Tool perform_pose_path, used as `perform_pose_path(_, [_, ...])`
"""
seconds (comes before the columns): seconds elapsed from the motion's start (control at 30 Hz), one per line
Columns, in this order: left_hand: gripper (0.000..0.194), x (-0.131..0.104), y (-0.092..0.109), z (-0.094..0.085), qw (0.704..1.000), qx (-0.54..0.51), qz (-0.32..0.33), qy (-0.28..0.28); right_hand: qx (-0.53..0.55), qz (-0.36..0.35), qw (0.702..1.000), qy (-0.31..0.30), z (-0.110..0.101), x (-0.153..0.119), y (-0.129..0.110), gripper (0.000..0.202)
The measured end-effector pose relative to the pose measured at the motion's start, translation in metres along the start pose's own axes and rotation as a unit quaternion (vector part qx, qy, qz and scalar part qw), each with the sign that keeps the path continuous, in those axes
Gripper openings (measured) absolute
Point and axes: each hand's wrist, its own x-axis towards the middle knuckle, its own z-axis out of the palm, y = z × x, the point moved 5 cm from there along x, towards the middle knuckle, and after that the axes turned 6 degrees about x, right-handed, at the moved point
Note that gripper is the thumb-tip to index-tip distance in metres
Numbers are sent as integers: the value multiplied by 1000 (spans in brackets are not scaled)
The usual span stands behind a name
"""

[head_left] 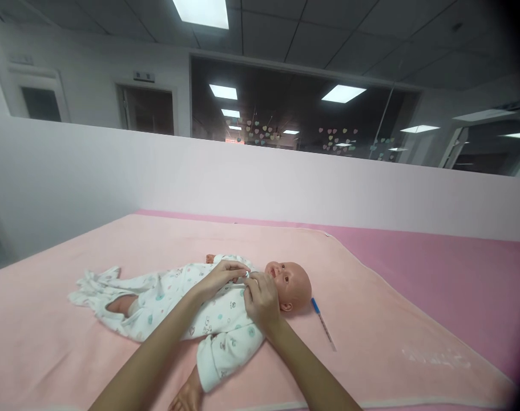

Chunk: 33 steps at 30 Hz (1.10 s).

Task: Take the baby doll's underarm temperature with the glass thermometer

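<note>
A baby doll (294, 279) lies on its back, its head to the right, in a white baby romper (219, 317) with small green and brown prints. At the collar below its chin, my left hand (225, 277) pinches the romper's front edge with fingertips closed. My right hand (262, 299) meets it there from the right, fingers curled and pressed on the same edge. A small shiny spot shows between the fingertips; they hide most of what it is. One bare doll hand (188, 398) sticks out of the near sleeve, and part of a leg shows through an opening.
A thin thermometer (323, 323) with a blue end lies beside the doll's head. Under everything is a pale pink blanket (371, 348) over a brighter pink mat (435, 274). A low white wall (285, 188) runs along the back, with windows behind.
</note>
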Motion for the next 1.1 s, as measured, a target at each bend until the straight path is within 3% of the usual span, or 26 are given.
perform_pose_path(0.23, [29,-3,-1,-2,1000,-12,-12,19,37,0,999,-27,3,-5,1,19])
perform_pose_path(0.63, [25,-2,0,2,1000,-18,7,-4,62,25,998,-23,7,-13,4,22])
perform_pose_path(1.1, [26,0,1,8,997,64,40,-24,31,27,999,-27,8,-18,8,26])
